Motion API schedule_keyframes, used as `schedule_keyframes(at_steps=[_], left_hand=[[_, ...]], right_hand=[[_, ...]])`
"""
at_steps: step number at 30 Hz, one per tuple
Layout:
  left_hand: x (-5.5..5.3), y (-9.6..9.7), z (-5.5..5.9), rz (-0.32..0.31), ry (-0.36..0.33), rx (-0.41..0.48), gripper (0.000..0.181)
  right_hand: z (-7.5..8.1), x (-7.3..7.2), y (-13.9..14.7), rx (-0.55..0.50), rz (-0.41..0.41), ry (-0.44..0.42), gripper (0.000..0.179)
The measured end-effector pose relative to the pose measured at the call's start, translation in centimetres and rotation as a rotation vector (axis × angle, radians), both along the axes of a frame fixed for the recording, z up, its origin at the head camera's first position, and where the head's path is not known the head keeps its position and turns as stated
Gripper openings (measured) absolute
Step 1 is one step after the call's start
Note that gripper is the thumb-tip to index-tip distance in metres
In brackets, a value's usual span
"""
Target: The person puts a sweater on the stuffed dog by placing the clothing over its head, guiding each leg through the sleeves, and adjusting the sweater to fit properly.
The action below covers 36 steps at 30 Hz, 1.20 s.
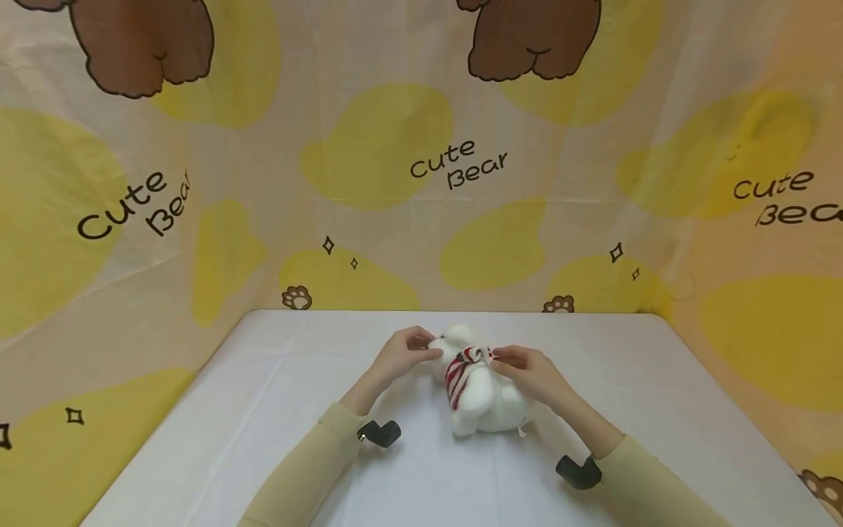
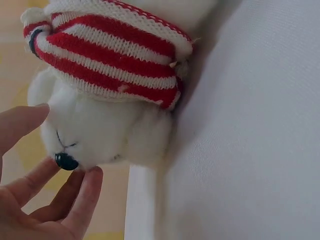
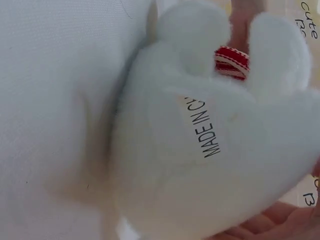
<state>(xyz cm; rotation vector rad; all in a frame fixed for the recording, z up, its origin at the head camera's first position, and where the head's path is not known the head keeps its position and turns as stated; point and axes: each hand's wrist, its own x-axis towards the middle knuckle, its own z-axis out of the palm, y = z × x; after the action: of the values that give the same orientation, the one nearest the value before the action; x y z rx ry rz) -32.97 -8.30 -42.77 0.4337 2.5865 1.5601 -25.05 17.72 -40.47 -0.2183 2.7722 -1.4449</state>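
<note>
A white plush bear lies on its side on the white table, wearing a red-and-white striped knit garment. My left hand holds its head. In the left wrist view, the thumb is on one side of the head and the fingertips lie by the dark nose. At the bear's upper side, my right hand grips the body near the garment, its fingertips partly hidden. The right wrist view shows the bear's underside with a printed label, while fingers reach behind the body.
The white table meets a yellow-patterned cloth backdrop at the back and both sides. A black wrist mount sits at the left cuff and another black mount at the right.
</note>
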Motion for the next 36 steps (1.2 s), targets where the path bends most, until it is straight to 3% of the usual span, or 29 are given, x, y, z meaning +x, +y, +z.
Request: schedule_keyframes(at_steps=[5, 10, 15, 18, 23, 28, 32, 36], left_hand=[[0.7, 0.2, 0.5, -0.011, 0.049, 0.039, 0.034], [1.6, 1.1, 1.5, 0.024, 0.181, 0.029, 0.031], [2.7, 2.3, 2.1, 0.032, 0.274, 0.087, 0.023], [3.5, 3.2, 2.1, -0.016, 0.261, 0.114, 0.02], [4.6, 4.5, 2.2, -0.126, 0.18, 0.095, 0.018], [5.0, 4.9, 2.0, -0.12, 0.141, 0.044, 0.015], [5.2, 5.1, 1.7, -0.122, 0.149, 0.032, 0.009], [5.5, 5.2, 1.5, -0.183, 0.104, 0.109, 0.009]], right_hand=[[0.3, 0.1, 0.3, -0.023, -0.079, 0.003, 0.037], [0.5, -0.1, 0.6, -0.046, -0.097, -0.016, 0.036], [0.3, -0.2, 0.7, -0.069, -0.099, -0.042, 0.037], [0.3, -0.1, 0.6, -0.084, -0.123, -0.055, 0.036], [0.8, 0.3, 0.5, -0.086, -0.119, -0.055, 0.034], [1.1, 0.4, 0.4, -0.057, -0.066, -0.068, 0.034], [1.0, 0.4, 0.3, -0.047, -0.08, -0.09, 0.035], [0.8, 0.4, 0.2, -0.045, -0.12, -0.108, 0.036]])
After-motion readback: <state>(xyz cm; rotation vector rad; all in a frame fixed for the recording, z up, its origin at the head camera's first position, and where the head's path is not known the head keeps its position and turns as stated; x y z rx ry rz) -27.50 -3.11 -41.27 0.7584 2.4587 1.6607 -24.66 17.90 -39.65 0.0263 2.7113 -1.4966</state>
